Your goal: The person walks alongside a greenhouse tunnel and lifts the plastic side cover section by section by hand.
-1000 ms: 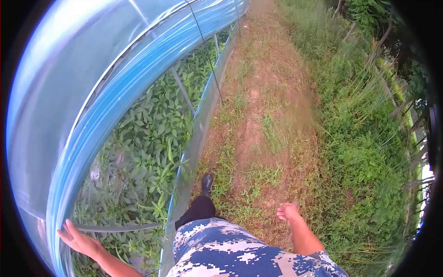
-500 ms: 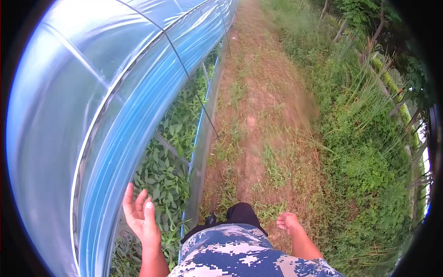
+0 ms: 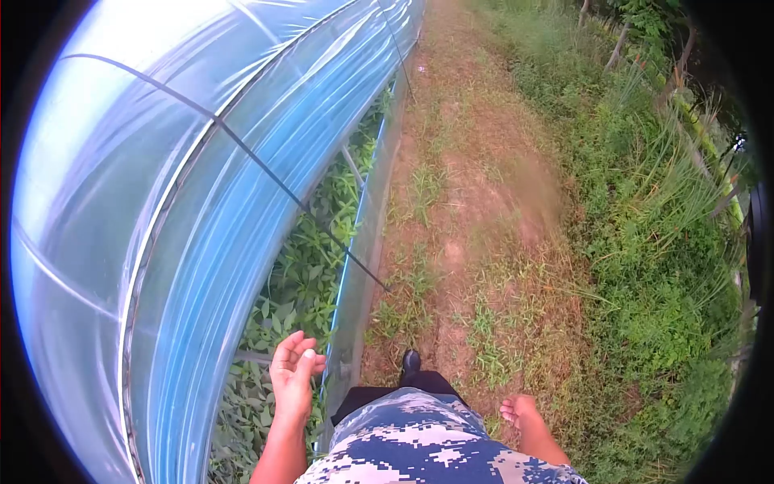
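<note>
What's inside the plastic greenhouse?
Leafy green plants show through the side opening, below the bunched blue film. Deeper in, the film hides whatever is there.

The single view looked from the person's head, forward and steeply down along the dirt path (image 3: 455, 218); the patterned shirt (image 3: 419, 440) lay nearest the lens at the bottom edge, the left hand (image 3: 294, 375) and right hand (image 3: 520, 410) close by; the wide, round-edged view took in plastic sheeting (image 3: 234, 242) at left and green growth (image 3: 653, 274) at right.
</note>
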A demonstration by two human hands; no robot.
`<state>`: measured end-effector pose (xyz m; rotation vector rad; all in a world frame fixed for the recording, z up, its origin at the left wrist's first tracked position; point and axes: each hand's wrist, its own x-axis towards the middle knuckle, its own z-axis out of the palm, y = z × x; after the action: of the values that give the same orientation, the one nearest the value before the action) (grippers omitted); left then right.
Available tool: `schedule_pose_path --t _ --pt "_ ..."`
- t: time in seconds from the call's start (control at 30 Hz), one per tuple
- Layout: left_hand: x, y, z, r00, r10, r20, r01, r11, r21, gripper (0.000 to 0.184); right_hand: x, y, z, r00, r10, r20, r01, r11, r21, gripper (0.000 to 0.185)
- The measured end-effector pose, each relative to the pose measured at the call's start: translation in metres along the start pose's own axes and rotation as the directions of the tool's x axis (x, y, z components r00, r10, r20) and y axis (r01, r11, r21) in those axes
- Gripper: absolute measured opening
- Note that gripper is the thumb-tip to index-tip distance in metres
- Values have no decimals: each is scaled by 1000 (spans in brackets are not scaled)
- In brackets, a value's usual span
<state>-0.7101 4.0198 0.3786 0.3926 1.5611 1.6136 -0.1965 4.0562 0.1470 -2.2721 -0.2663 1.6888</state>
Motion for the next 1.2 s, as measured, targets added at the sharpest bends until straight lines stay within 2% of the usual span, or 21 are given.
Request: schedule_pose_path --t 0.1,0.13,0.2,0.23,0.3,0.47,0.53,0.57,0.6,0.67,0.73,0.8,0.83,0.87,0.93,0.97,1.03,1.1,1.2 --pt "38 6 33 1000 -23 4 23 1000 -6 39 -20 -90 16 989 -150 12 151 986 -67 22" --pt "50 9 43 999 -41 4 41 999 -23 39 -24 -120 23 988 -152 6 152 985 -86 22" --pt "75 12 60 998 -62 -4 62 995 -72 40 -28 -173 39 949 -297 105 303 952 -50 23" --pt "89 11 68 997 -76 -11 74 993 -95 38 -30 -196 48 950 -295 100 301 952 -60 23" --pt "119 7 84 995 -96 -22 93 988 -123 40 -31 -238 67 911 -387 141 398 915 -67 24" --pt "215 -1 120 987 -161 -23 155 973 -171 49 -17 -327 124 889 -418 185 437 897 -72 24" --pt "265 -8 134 979 -197 -48 180 953 -243 51 -11 -370 148 869 -447 211 471 878 -81 23" --pt "293 -12 139 969 -243 -36 223 932 -287 65 -8 -397 157 855 -475 207 497 865 -69 22" --pt "325 -18 144 972 -232 -36 210 929 -306 65 -2 -426 167 838 -507 201 527 848 -55 21" --pt "390 -30 156 946 -286 -153 208 898 -387 62 19 -475 174 816 -541 203 565 821 -82 21" --pt "453 -29 163 922 -326 -210 197 859 -472 55 34 -525 184 848 -518 117 527 846 -74 21" --pt "493 -18 163 883 -344 -320 79 779 -622 48 38 -555 188 881 -468 72 472 861 -187 20" --pt "509 -9 164 899 -251 -360 -21 795 -607 49 40 -575 192 901 -433 28 426 872 -243 20" --pt "522 0 163 881 -224 -418 -95 781 -618 49 42 -587 192 921 -389 -25 365 883 -294 20" --pt "531 22 164 858 -157 -489 -203 770 -604 49 48 -600 187 936 -345 -74 311 905 -290 20" --pt "532 33 165 857 -156 -491 -201 776 -597 49 54 -603 186 943 -313 -117 272 922 -275 21" --pt "529 52 168 836 8 -548 -345 785 -515 49 64 -608 187 957 -254 -139 207 936 -286 22" --pt "530 78 174 797 61 -600 -407 790 -459 48 78 -623 193 966 -198 -167 127 924 -360 22" --pt "532 114 177 710 171 -683 -510 794 -331 44 94 -662 213 973 -186 -133 113 896 -430 22"
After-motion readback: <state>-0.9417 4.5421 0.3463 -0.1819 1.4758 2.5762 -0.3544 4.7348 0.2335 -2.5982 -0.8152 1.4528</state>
